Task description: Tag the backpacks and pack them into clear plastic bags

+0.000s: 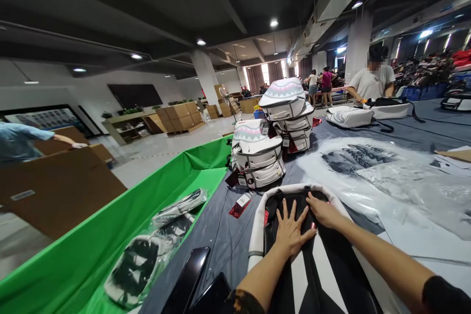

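Observation:
A white backpack with black padded straps point(300, 274) lies back-side up on the table before me. My left hand point(290, 229) presses flat on its black upper back panel, fingers spread wide. Beside it, my right hand point(326, 212) has its fingers bent together at the top of the same backpack, near the strap ends; its thumb is hidden. Just beyond the bag's upper left edge lies a red tag with a white label point(241, 204). Two stacks of white backpacks with a jagged-tooth print stand farther off, a nearer stack point(257, 154) and a farther stack point(285, 100).
Left of the table, a green cloth-lined trough point(176, 167) holds plastic-wrapped backpacks point(136, 267). A dark phone-like slab point(189, 274) lies at the near edge. Clear plastic bags point(415, 186) spread to the right. A co-worker point(371, 81) handles backpacks across the table; another person's arm rests by cardboard point(62, 191).

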Available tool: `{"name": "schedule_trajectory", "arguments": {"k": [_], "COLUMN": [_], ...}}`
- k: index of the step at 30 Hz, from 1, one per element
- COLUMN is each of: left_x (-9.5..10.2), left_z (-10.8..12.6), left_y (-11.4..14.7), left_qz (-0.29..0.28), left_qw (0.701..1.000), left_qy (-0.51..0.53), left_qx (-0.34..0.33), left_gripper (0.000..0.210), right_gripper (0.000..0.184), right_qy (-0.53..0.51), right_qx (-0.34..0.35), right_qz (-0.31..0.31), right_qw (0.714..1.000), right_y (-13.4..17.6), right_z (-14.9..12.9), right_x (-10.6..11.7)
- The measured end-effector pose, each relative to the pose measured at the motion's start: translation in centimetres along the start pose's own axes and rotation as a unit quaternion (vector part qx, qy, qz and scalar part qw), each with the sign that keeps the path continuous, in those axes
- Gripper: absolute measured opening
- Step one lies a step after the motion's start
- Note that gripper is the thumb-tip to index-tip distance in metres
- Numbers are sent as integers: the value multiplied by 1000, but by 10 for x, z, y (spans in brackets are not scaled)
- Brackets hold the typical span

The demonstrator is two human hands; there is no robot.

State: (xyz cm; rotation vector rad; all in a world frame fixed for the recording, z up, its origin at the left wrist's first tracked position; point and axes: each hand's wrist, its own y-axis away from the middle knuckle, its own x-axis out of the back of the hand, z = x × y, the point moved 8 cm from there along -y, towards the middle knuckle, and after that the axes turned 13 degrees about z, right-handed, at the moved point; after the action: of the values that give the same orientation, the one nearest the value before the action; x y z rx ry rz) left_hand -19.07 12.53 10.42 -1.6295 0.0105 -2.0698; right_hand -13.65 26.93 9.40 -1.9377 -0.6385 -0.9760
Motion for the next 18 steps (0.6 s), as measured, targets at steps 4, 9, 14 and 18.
{"name": "schedule_trajectory", "arguments": {"k": [4, 9, 14, 18], "left_x": [-11, -9, -21, -24], "left_z": [-3, -10, -20, -20], "left_y": [11, 11, 11, 12], "left_qz": [-13, -12, -6, -9], "left_qw": [999, 998, 998, 998], "left_qy": [47, 56, 51, 60], "left_qx": [19, 26, 30, 36], "left_gripper": [75, 70, 76, 77], "right_gripper": [33, 20, 19, 24], "right_qy": [-16, 18, 32, 40], "right_qx": [-74, -202, -273, -320], "right_qz": [45, 77, 40, 23], "right_qw": [996, 976, 961, 946], "right_y": [-64, -94, -85, -89], "right_z": [67, 157, 198, 227], "right_x": [43, 45, -4, -13]}}
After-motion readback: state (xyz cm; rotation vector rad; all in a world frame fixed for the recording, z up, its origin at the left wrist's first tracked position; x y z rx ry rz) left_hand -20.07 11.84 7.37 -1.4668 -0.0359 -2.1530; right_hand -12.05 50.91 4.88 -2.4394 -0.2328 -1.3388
